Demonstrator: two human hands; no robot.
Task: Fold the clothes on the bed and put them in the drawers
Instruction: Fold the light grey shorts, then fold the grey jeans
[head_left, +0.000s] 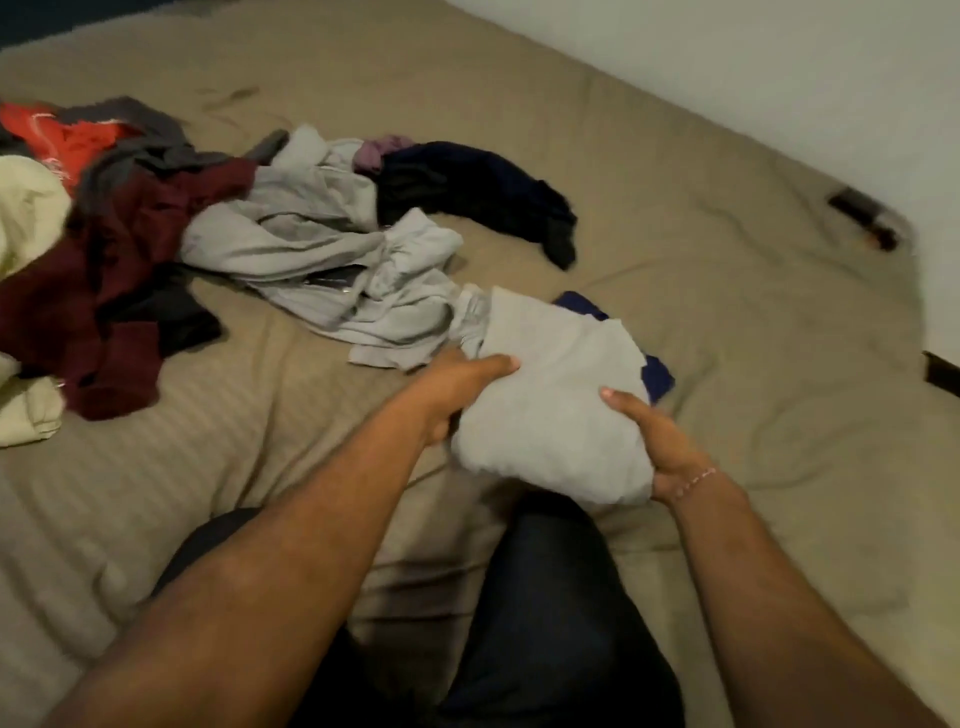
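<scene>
Nearest the camera, the person's legs in dark trousers (545, 623) rest on the tan bed sheet (727, 364), both bare forearms reaching forward over them. The two hands are apart, one on each side of a folded pale grey cloth garment (556, 405). The left hand (457, 389) grips its left edge, thumb lying on top and the other fingers hidden beneath the fabric. The right hand (654, 441), with a thin bead bracelet (696, 480) at the wrist, clamps the right edge, thumb on top and fingers tucked under. The garment sits just above the knees; whether it is lifted clear of the sheet cannot be told. A dark blue piece of cloth (657, 376) peeks out from beneath its far right side.

Just beyond, touching the folded garment's far left corner, lies a crumpled light grey hooded sweatshirt (311, 244). To its left is a rumpled maroon garment (104, 291) with black cloth (182, 317) against it, and a cream-coloured fabric (26, 223) at the left edge of the view. Farther back are an orange-red garment (62, 140) under dark grey cloth (135, 130), a small lilac piece (382, 150), and a navy-black garment (478, 192) trailing to the right. Near the bed's far right corner lies a small dark object (865, 215), too blurred to identify, beside the white wall (779, 62).
</scene>
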